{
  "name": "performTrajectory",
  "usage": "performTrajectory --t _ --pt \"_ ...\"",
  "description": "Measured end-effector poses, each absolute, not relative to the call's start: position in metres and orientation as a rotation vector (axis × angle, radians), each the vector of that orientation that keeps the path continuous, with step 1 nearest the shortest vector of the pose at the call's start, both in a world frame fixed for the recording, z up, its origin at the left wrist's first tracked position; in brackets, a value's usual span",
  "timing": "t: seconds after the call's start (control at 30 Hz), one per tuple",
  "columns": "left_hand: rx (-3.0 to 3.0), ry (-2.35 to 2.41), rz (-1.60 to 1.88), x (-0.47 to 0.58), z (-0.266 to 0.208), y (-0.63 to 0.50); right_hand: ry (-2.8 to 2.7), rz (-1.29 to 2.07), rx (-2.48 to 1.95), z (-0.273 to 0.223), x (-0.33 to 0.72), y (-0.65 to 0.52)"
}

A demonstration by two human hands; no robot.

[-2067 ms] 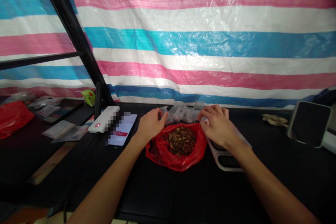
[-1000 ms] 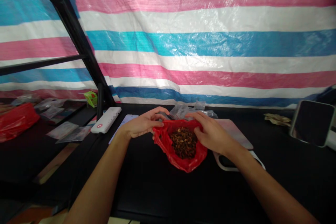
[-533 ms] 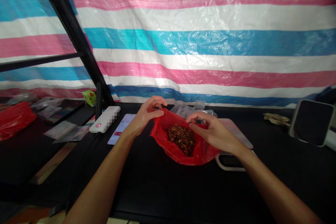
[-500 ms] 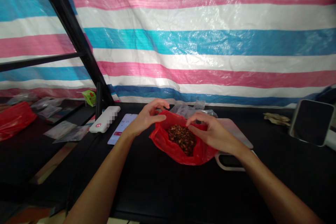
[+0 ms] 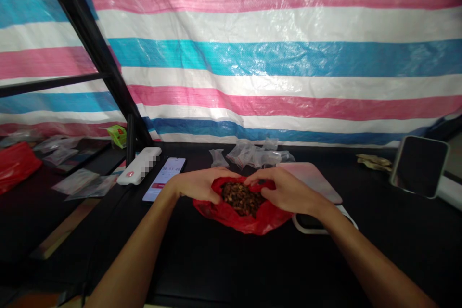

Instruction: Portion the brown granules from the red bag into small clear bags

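Note:
A red plastic bag [image 5: 249, 224] lies with its mouth spread wide, full of small brown dried pieces [image 5: 242, 198] whose kind I cannot make out. On the bag's left side my left hand [image 5: 202, 184] grips the rim, thumb on the near side and fingers along the far edge. My right hand [image 5: 288, 188] pinches the rim on the opposite side, fingertips curled at the opening. Just right of the bag, partly behind my right hand, sits a flat scale [image 5: 314, 180] with a white-framed display.
Behind the bag lie several small clear plastic bags [image 5: 249, 154]. A phone [image 5: 169, 173] and a white device [image 5: 139, 166] are at the left, near a black metal frame [image 5: 104, 72]. Another phone [image 5: 420, 166] stands at the right beside a crumpled brownish piece [image 5: 373, 162].
Both hands have come down onto the bag's rim, and the left one has closed on it. The rim is folded lower and the far side no longer stands up.

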State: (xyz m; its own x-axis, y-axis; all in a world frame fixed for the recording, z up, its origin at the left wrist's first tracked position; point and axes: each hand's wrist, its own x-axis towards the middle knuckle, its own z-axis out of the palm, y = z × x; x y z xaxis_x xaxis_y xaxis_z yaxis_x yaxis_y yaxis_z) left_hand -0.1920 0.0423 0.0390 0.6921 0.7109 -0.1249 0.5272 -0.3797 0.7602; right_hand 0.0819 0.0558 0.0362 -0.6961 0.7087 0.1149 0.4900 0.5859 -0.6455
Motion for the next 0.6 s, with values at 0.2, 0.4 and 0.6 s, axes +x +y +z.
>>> performTrajectory --t 0.2,0.4,0.6 --pt "2.069 0.887 0.330 -0.202 0.046 0.039 -2.218 -0.073 -1.193 0.024 0.089 0.076" --pt "1.799 0.836 0.816 -0.192 0.054 0.033 -2.305 -0.225 -1.293 0.007 0.102 0.091" --pt "1.544 0.802 1.218 -0.186 0.041 0.047 -1.942 -0.115 -1.143 0.031 0.098 0.081"
